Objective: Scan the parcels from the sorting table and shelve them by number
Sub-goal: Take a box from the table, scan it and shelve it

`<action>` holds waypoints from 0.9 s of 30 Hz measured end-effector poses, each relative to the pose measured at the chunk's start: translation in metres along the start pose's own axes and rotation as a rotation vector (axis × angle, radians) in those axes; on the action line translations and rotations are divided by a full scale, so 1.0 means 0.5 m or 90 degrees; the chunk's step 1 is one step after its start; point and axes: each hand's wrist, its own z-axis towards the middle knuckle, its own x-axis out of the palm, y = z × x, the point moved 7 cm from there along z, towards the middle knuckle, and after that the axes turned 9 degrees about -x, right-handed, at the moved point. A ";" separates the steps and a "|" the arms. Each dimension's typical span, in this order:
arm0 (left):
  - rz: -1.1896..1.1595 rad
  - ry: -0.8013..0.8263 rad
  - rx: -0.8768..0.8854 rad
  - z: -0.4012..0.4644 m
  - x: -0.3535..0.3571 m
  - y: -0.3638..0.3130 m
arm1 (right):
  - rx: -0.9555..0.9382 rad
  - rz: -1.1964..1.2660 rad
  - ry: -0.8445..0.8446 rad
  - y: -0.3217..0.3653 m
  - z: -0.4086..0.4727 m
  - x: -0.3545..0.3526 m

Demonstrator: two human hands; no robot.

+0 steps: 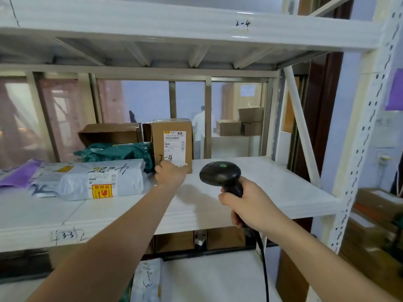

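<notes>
Right hand grips scanner; left hand, fingers hidden, touches box: push it square against left parcels, label facing near

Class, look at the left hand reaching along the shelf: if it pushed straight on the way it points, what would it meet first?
The left hand already touches the upright cardboard box marked 2-4, at its lower front. Going on, it would push that box back.

On the shelf, the box stands right of the bagged parcels; scanner right, in front
</notes>
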 end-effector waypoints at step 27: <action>0.360 0.583 0.729 -0.936 0.870 -0.146 | 0.307 -0.123 -0.327 -0.308 -0.718 -0.613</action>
